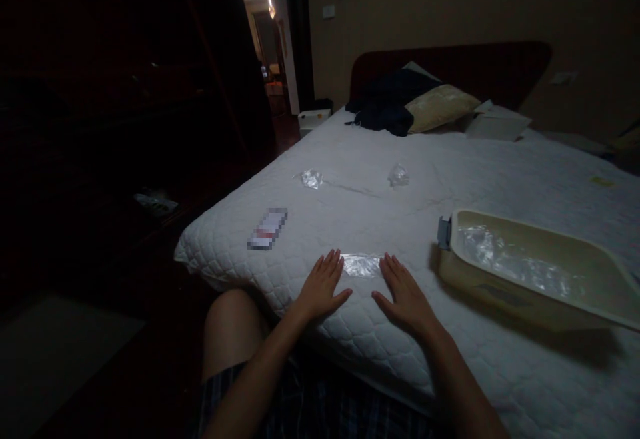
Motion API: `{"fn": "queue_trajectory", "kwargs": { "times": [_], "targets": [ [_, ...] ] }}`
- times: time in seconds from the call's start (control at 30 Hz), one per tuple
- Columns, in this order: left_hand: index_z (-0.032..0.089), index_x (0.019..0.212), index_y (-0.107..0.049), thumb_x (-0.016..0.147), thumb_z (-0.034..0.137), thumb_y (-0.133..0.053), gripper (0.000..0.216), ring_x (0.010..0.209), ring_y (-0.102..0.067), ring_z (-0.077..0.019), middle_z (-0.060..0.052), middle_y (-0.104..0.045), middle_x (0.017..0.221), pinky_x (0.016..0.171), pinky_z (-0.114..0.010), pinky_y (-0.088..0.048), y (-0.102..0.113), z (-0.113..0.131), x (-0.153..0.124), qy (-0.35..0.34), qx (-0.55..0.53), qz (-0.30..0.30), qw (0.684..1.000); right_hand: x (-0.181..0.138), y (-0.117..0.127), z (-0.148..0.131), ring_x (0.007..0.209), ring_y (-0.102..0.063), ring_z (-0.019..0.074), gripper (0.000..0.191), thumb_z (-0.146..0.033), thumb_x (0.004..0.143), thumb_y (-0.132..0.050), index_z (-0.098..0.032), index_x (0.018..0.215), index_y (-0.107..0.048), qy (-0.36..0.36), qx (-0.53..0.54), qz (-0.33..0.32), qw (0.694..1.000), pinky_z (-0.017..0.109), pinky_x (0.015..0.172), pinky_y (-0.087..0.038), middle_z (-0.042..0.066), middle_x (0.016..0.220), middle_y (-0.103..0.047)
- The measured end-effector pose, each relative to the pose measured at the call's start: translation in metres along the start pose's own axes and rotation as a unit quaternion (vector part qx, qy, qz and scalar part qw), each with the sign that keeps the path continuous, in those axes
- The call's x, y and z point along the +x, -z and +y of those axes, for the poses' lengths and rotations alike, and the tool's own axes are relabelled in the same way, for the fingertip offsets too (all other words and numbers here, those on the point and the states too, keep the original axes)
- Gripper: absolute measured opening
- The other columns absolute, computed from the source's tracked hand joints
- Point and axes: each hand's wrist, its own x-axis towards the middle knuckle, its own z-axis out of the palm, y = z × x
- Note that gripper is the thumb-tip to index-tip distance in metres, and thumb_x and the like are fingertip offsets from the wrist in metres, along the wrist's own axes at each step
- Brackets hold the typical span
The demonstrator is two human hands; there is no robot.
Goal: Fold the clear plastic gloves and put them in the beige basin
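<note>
A clear plastic bag (362,265) lies flattened on the white quilted bed (345,332), close to its front edge. At the bag's left end rests my left hand (324,287), palm down, with fingers stretched out and thumb spread. My right hand (403,292) lies the same way at the right end, its fingertips touching the plastic. Neither hand grips anything. Beyond them sit two crumpled pieces of clear plastic, one on the left (311,178) and one on the right (399,174).
To the right stands a beige plastic bin (505,292) with clear plastic bags (515,259) inside and a grey latch. A blurred-out flat rectangular item (269,228) lies on the left. Dark cloth (385,102), a pillow (443,107) and a white box (500,124) are near the headboard.
</note>
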Motion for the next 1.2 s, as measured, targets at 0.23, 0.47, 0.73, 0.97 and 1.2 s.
{"fn": "queue_trajectory", "kwargs": {
  "times": [0.23, 0.47, 0.73, 0.97, 1.2],
  "targets": [
    [0.015, 0.140, -0.007, 0.078, 0.055, -0.046, 0.084, 0.136, 0.002, -0.0274, -0.016, -0.004, 0.148, 0.107, -0.053, -0.017, -0.007, 0.000, -0.004, 0.034, -0.033, 0.077, 0.996, -0.001, -0.004, -0.001, 0.133, -0.021, 0.0260, 0.071, -0.044, 0.084, -0.044, -0.013, 0.141, -0.017, -0.054, 0.022, 0.040, 0.997, 0.045, 0.104, -0.029, 0.014, 0.145, -0.023],
    [0.011, 0.138, -0.017, 0.076, 0.059, -0.046, 0.084, 0.135, -0.013, -0.0276, -0.016, -0.022, 0.145, 0.108, -0.050, -0.020, -0.011, 0.002, -0.004, 0.083, -0.017, 0.062, 0.994, -0.001, -0.004, -0.002, 0.130, -0.027, 0.0264, 0.068, -0.046, 0.084, -0.043, -0.011, 0.139, -0.024, -0.046, 0.008, 0.032, 0.998, 0.045, 0.103, -0.030, 0.016, 0.142, -0.029],
    [0.012, 0.138, -0.019, 0.077, 0.059, -0.044, 0.081, 0.135, -0.013, -0.0279, -0.016, -0.023, 0.144, 0.107, -0.050, -0.020, -0.010, 0.001, -0.005, 0.075, -0.019, 0.062, 0.995, -0.001, -0.005, -0.004, 0.129, -0.031, 0.0272, 0.066, -0.045, 0.083, -0.043, -0.012, 0.138, -0.026, -0.044, 0.006, 0.046, 0.998, 0.045, 0.102, -0.032, 0.016, 0.141, -0.031],
    [0.015, 0.140, -0.010, 0.076, 0.057, -0.048, 0.086, 0.136, -0.010, -0.0281, -0.017, -0.003, 0.148, 0.107, -0.050, -0.021, -0.014, 0.001, -0.007, 0.081, -0.031, 0.083, 0.993, 0.000, 0.006, -0.010, 0.126, -0.033, 0.0289, 0.061, -0.039, 0.082, -0.048, -0.014, 0.135, -0.031, -0.040, 0.023, 0.117, 0.992, 0.048, 0.098, -0.035, 0.016, 0.137, -0.036],
    [0.017, 0.140, -0.007, 0.074, 0.055, -0.052, 0.088, 0.136, -0.010, -0.0280, -0.016, -0.005, 0.148, 0.107, -0.052, -0.019, -0.012, 0.003, -0.009, 0.086, -0.072, 0.097, 0.989, 0.007, 0.000, -0.052, 0.092, -0.055, 0.0234, 0.035, -0.015, 0.086, -0.037, -0.017, 0.117, -0.052, 0.041, -0.022, 0.122, 0.991, 0.037, 0.078, -0.045, 0.013, 0.100, -0.060]
  ]
}}
